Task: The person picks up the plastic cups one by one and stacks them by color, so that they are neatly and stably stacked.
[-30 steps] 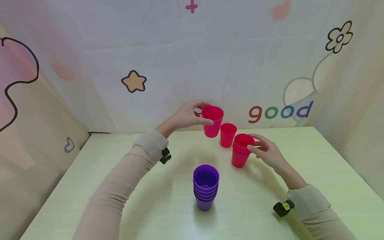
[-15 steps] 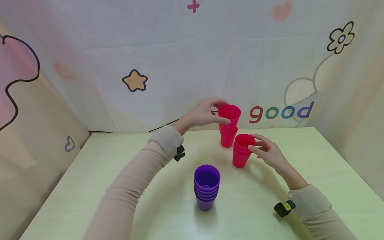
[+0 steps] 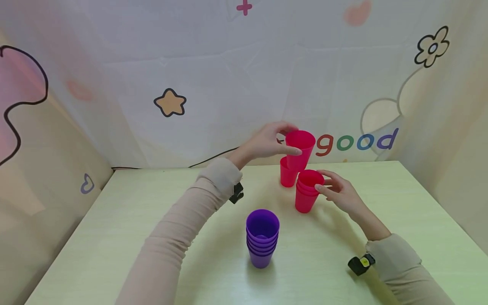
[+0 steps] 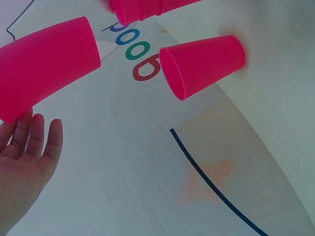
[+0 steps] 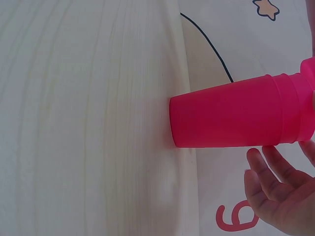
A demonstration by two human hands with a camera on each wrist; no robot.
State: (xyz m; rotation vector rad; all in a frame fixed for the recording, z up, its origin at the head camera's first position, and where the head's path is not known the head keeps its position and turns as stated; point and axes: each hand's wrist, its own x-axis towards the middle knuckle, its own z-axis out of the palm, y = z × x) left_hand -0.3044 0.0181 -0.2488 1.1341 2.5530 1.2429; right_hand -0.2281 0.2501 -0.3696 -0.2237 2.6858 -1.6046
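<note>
My left hand [image 3: 268, 142] pinches a red plastic cup [image 3: 301, 150] by its rim, thumb on the near side. This cup is upright, raised over the table, its base just above the rim of a nested stack of red cups [image 3: 306, 200]. At that stack's right side, my right hand [image 3: 341, 192] holds the upper rim between thumb and fingers. Another red cup [image 3: 286, 176] stands alone just behind, partly covered by the raised one; the left wrist view shows its whole side [image 4: 209, 66]. In the right wrist view, the stack [image 5: 226, 115] stands on the table.
A stack of several purple cups [image 3: 262, 254] stands upright nearer the front, left of the red stack. The pale table [image 3: 133, 237] ends at a printed cloth backdrop [image 3: 228, 93] behind. A dark cord [image 3: 213, 158] runs along the backdrop's foot.
My left hand has carried its red cup rightward, past the lone red cup, to above the red stack. My right hand and the stacks have stayed in place.
</note>
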